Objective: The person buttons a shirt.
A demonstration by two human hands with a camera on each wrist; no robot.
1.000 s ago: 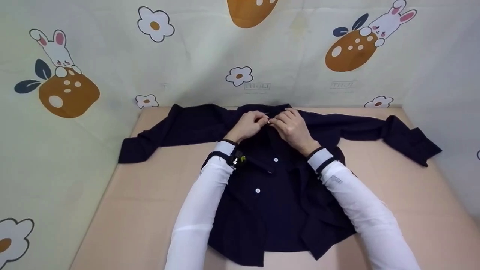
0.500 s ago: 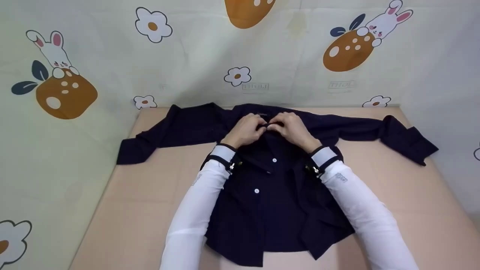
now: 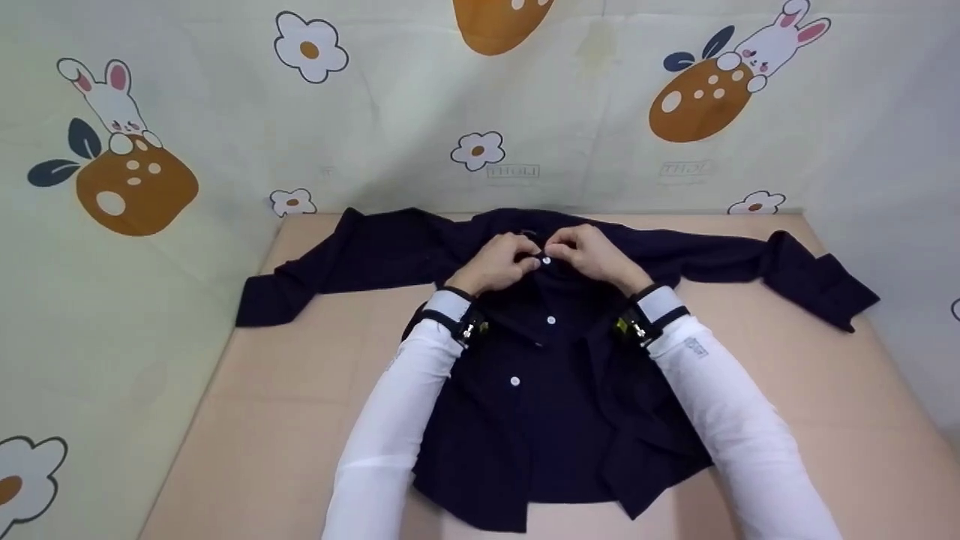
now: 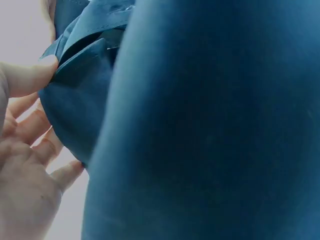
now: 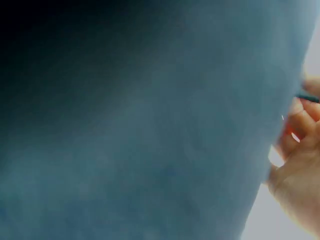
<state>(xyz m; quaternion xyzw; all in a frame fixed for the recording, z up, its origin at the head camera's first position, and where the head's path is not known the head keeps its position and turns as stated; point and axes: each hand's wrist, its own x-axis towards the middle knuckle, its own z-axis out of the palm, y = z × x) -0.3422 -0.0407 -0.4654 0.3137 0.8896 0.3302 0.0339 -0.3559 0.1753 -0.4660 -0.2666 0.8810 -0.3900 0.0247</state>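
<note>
A dark navy button-up shirt [image 3: 480, 450] lies spread on the table, its collar toward the wall. At the collar my left hand [image 3: 496, 264] pinches the cloth; the left wrist view shows its thumb [image 4: 32, 77] pressing the fabric edge against the fingers. Just to the right, my right hand [image 3: 598, 255] pinches the cloth beside a white top button [image 3: 546, 260]. Whether the button sits through a hole is too small to tell. Two more white buttons, an upper one [image 3: 551, 320] and a lower one [image 3: 514, 382], show down the front. Blurred cloth fills most of the right wrist view.
The shirt's sleeves stretch out, one sleeve [image 3: 277, 300] to the left and the other sleeve [image 3: 814, 285] to the right. A patterned wall covering [image 3: 405, 135] rises behind the peach table [image 3: 300, 405]. The shirt's lower front panels hang apart.
My fingertips met at the collar half a second ago, covering the top button. Now they are slightly apart and the button shows between them. The right hand has shifted a little right.
</note>
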